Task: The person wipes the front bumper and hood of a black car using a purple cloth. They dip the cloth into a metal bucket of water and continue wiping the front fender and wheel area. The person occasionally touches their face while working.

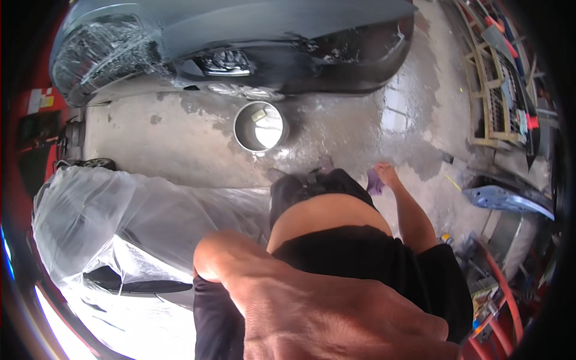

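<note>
My right hand (387, 174) hangs at my right side, its fingers closed round a small purple cloth (375, 181) that droops below them. Very large and close, my left hand (342, 315) spreads across the lower middle with its back showing. Its fingers run out of the picture or are hidden, so what they do does not show. Past my feet, a round metal bucket (239, 127) stands on the floor. It holds liquid with a bright reflection, and a pale, block-shaped piece (258, 115) lies inside. Beyond it stands a dark grey car (288, 24) with a wet-looking side.
Clear plastic sheeting (132, 204) drapes another car at the left. Grimy concrete floor (162, 138), wet in patches, runs between the two cars. On the right are a wooden rack (480, 90) with car parts, a loose blue body panel (504, 199) and red tubing (504, 285).
</note>
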